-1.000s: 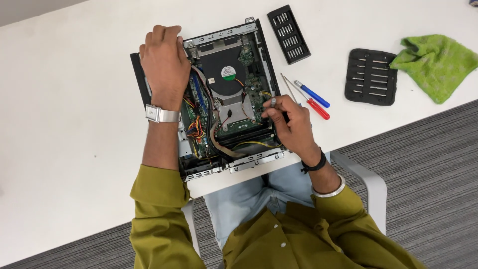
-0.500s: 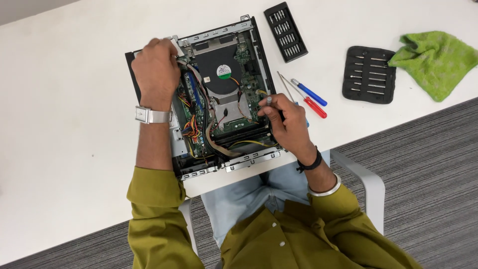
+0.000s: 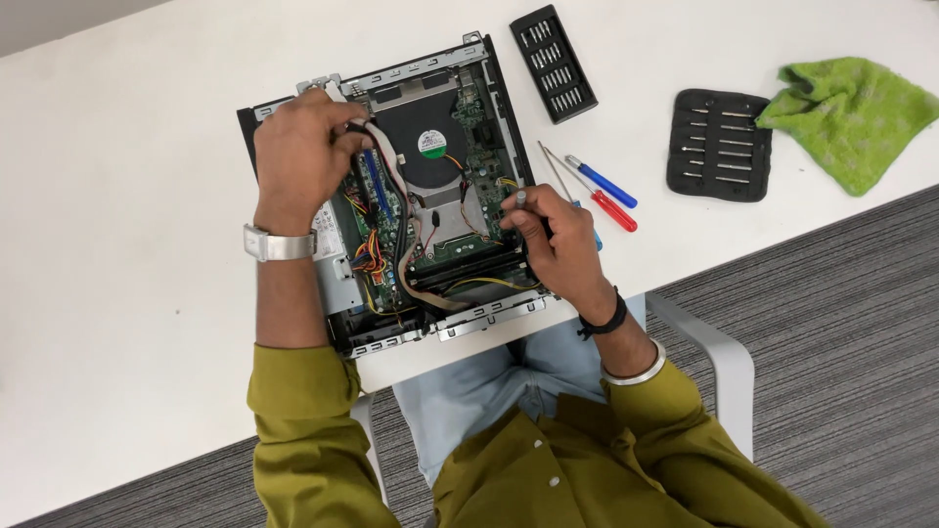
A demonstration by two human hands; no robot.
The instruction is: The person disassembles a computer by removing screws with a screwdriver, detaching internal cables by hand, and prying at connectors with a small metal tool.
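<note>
One open computer case (image 3: 391, 196) lies on the white counter (image 3: 117, 196), with its lid off and its insides showing. Inside it there is one round black fan (image 3: 423, 147) with a green sticker, one green board (image 3: 484, 137), and one flat grey cable (image 3: 396, 186) that bends down the middle.

The left hand (image 3: 298, 156) is at about 10 o'clock of the case, near the top left corner. Its fingers are curled around the top end of the grey cable. One silver watch (image 3: 279, 242) sits on that wrist.

The right hand (image 3: 553, 244) is at about 4 o'clock of the case, on its right edge. It is closed around one small screwdriver (image 3: 521, 198), and only the silver top end sticks out. One black band (image 3: 604, 318) and one silver bangle (image 3: 636, 370) are on that arm.

At 3 o'clock of the case two more screwdrivers lie on the counter, one with a blue handle (image 3: 600, 181) and one with a red handle (image 3: 614, 210). They lie just beside each other. Two black bit holders are out: a long one (image 3: 553, 64) at 1 o'clock and a wider one (image 3: 719, 145) farther right. One green cloth (image 3: 851, 115) touches the wider holder.

Half a second ago the left hand was also at the top left corner; now it has closed more on the cable. The right hand has stayed at the right edge.
</note>
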